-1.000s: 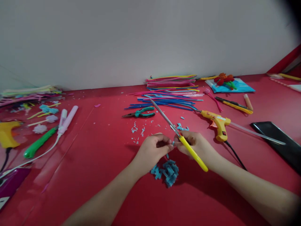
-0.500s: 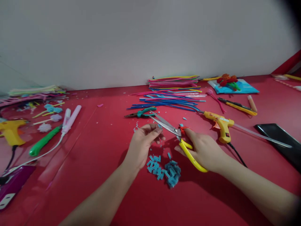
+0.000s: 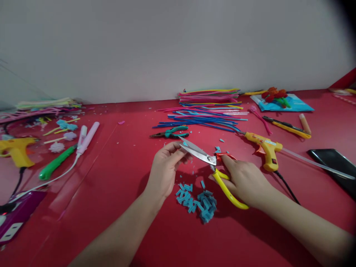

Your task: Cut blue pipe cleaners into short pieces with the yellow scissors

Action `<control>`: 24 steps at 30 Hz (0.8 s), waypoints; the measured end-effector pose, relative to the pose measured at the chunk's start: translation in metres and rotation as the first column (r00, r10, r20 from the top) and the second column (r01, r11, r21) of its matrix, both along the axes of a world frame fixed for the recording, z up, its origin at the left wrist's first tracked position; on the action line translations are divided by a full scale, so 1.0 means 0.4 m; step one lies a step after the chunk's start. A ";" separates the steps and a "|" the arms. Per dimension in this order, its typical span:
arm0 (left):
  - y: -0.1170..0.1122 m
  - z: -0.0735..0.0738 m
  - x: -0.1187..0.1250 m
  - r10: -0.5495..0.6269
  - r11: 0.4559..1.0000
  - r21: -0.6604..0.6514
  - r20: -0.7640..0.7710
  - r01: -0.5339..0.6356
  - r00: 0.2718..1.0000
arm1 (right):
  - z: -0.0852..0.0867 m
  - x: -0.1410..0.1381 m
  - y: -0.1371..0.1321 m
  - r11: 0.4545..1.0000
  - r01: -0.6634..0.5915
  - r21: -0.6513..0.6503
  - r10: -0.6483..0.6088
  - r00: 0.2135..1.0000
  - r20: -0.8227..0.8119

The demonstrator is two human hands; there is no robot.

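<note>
My right hand [image 3: 244, 180] grips a pair of scissors [image 3: 201, 153] with one yellow and one red handle. Their blades point left and are slightly apart. My left hand [image 3: 165, 167] is pinched at the blade tips, holding a small blue piece [image 3: 185, 143] that shows between the blades; its lower part is hidden by fingers. Below the hands, on the red table [image 3: 155, 237], lie two heaps of short blue cut pieces, a looser left heap [image 3: 186, 198] and a denser right heap [image 3: 206, 205]. A few blue bits [image 3: 217, 149] lie beside the red handle.
Behind the hands are teal-handled pliers [image 3: 174, 132] and colourful pipe cleaners [image 3: 205, 120]. To the right are a yellow glue gun [image 3: 264, 148], a cutter knife [image 3: 287, 127] and a black phone [image 3: 333, 163]. Leftward sit another glue gun [image 3: 19, 150], a pink hot tool [image 3: 87, 139] and a purple power strip [image 3: 20, 218].
The scissor blades have closed somewhat near the blue piece at my left fingertips. The whole view has shifted slightly, so the table's things appear farther right.
</note>
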State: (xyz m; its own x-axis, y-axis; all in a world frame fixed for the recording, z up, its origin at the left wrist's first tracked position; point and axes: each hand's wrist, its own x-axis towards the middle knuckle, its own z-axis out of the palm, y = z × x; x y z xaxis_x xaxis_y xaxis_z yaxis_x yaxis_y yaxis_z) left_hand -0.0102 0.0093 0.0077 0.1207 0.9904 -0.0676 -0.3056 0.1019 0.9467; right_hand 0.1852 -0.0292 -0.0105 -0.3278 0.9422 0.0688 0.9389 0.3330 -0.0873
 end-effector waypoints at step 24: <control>0.004 -0.007 -0.002 0.000 1.000 -0.001 0.021 0.000 1.000 | -0.003 0.004 0.001 0.999 -0.001 -0.045 0.001 1.000 -0.002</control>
